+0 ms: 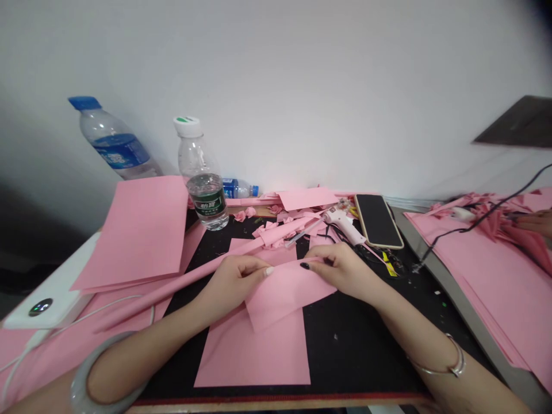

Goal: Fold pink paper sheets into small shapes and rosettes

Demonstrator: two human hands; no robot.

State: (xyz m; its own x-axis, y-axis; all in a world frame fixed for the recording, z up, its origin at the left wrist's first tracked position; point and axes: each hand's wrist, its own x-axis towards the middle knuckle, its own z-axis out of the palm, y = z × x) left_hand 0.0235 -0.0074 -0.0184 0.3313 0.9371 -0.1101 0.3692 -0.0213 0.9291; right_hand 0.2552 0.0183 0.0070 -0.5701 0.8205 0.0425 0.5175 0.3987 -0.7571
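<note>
A small pink paper sheet is held up over the black mat at the table's middle. My left hand pinches its upper left edge, fingers closed. My right hand pinches its upper right edge, fingers curled on the paper. Under it lies a larger flat pink sheet. A long rolled pink paper tube runs diagonally behind my left hand.
A stack of pink sheets lies at the left, with a white power bank and cable. Three water bottles stand or lie at the back, one near the middle. A glue gun, phone and pink scraps sit behind. Another person's hand works at right.
</note>
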